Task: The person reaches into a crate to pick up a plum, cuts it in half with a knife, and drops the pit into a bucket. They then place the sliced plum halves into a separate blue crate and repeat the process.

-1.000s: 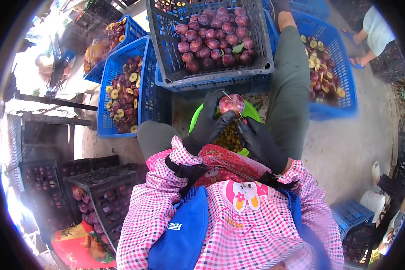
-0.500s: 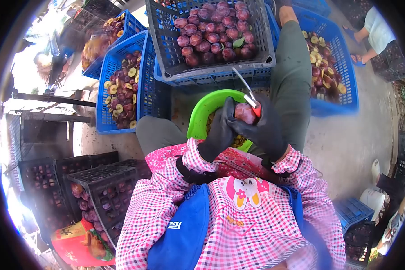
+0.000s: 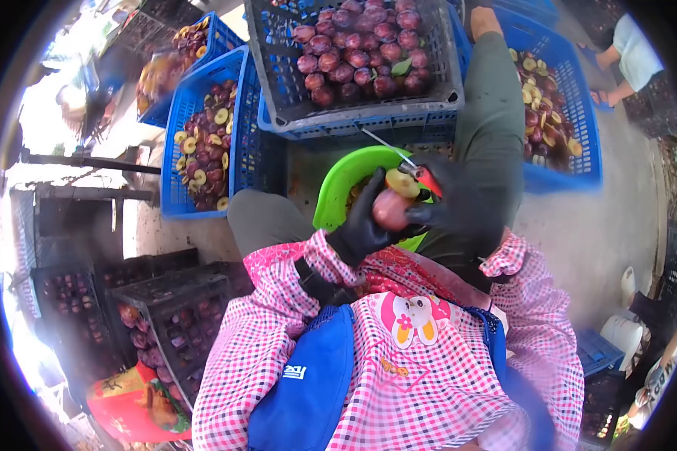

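Both of my hands wear black gloves and meet above a green basin (image 3: 332,194). My left hand (image 3: 362,225) is closed around a reddish plum (image 3: 390,211). Just above it, a cut plum piece (image 3: 403,183) shows yellow-green flesh. My right hand (image 3: 459,199), partly blurred, grips a knife by its red handle (image 3: 429,182). The thin metal blade (image 3: 387,146) points up and left, away from me. Right-hand fingertips touch the plum's side. What lies in the basin is mostly hidden behind my hands.
Whole plums (image 3: 361,56) fill a dark crate (image 3: 278,90) in front, stacked on a blue one. Blue crates of cut plums stand at left (image 3: 171,173) and right (image 3: 579,143). Black crates (image 3: 174,289) hold more plums lower left. Another person's foot (image 3: 602,98) is at upper right.
The plum was whole-looking between my hands; now a cut piece with yellow-green flesh shows above it. My right hand has turned, and the blade has swung further left and lower.
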The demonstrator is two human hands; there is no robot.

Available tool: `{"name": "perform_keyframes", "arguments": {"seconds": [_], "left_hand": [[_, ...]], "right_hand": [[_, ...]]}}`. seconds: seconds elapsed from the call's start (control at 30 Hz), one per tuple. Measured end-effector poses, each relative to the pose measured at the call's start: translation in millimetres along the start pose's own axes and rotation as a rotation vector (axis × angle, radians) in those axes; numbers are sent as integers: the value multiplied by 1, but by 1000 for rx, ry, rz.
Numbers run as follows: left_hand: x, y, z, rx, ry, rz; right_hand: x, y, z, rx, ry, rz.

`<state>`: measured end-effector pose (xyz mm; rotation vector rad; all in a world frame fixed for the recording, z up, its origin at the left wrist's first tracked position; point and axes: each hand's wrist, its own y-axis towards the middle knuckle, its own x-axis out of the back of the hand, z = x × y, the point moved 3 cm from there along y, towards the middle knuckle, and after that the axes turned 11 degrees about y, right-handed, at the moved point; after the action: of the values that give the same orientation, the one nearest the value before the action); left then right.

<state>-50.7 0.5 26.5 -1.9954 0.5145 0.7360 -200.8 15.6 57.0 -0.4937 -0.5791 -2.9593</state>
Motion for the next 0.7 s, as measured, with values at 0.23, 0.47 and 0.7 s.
{"name": "perform_keyframes", "arguments": {"seconds": [0.23,0.47,0.7], "left_hand": [[36,10,14,47,78,192],[89,-115,-255,-1092,1649,-868],[-9,36,-252,-917,2048,-67]], "right_hand": [[-8,-4,-7,-370,91,62],[171,25,29,-292,-384,-645],[189,3,-1,-396,-447,-629]]}}
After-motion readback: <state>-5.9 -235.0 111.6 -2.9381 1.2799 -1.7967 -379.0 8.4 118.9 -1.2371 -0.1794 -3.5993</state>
